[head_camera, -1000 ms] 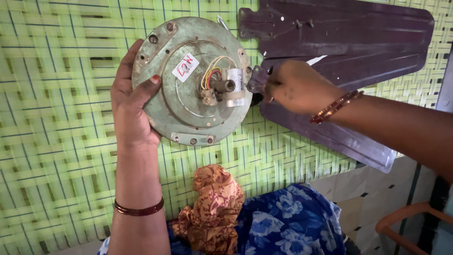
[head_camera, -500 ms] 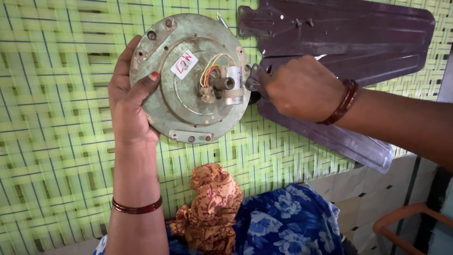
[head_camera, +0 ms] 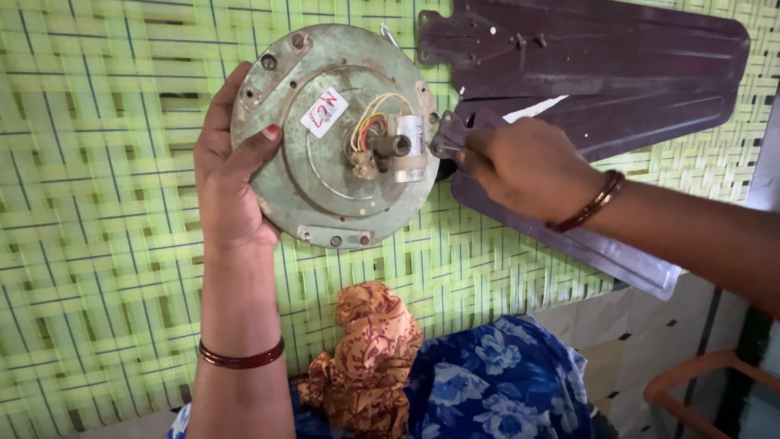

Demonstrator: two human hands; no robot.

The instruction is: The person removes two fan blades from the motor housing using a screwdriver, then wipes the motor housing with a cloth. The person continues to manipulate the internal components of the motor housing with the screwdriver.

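Over green woven matting (head_camera: 97, 203), left hand (head_camera: 227, 187) grips fan motor (head_camera: 333, 138); right hand (head_camera: 520, 167) pinches blade bracket (head_camera: 448, 136).

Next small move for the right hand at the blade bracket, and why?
Probably ease the blade bracket a little further toward the motor housing rim. The right hand pinches the bracket end of a dark blade beside the rim, while the left hand steadies the housing's opposite edge. Whether the holes line up cannot be told.

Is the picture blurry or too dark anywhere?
Head view: mostly sharp in soft, even daylight; the round fan motor and left hand are clear; the right hand looks slightly smeared; the dark fan blades show a faint sheen, no harsh glare.
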